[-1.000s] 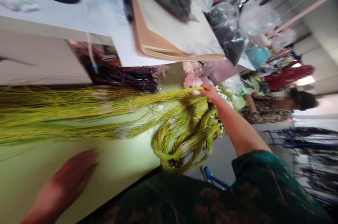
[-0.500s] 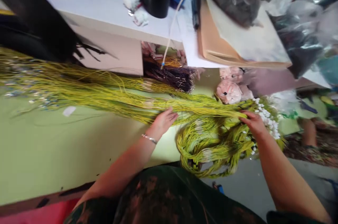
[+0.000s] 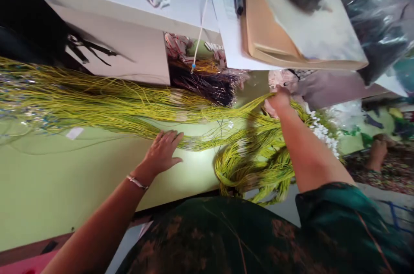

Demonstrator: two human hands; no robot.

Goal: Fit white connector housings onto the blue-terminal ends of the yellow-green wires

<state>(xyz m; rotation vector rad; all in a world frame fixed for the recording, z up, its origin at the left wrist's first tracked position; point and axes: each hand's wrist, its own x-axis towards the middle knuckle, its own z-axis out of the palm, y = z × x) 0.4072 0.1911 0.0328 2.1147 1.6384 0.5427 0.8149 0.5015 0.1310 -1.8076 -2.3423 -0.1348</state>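
Note:
Long bundles of yellow-green wires [image 3: 129,104] stretch across the green tabletop, their metal-tipped ends at the far left. My right hand [image 3: 280,99] is closed around the right end of the upper wire bundle and lifts it off the table. My left hand [image 3: 164,149] lies flat with fingers apart on the edge of the lower bundle. Between the two bundles a strip of bare tabletop shows. A looped coil of the same wires [image 3: 249,166] hangs over the table's front edge, below my right forearm. White connectors [image 3: 323,134] sit at the coil's right end.
A white shelf [image 3: 129,11] runs above the table, with a cardboard folder [image 3: 271,41] and plastic bags on it. Dark wires [image 3: 207,84] lie under the shelf. A white cable [image 3: 202,20] hangs from above. Another person's hand [image 3: 378,151] is at the far right.
My right hand has moved up and left, raising the upper bundle's end away from the rest. My left hand has slid left along the lower bundle. The view has shifted slightly.

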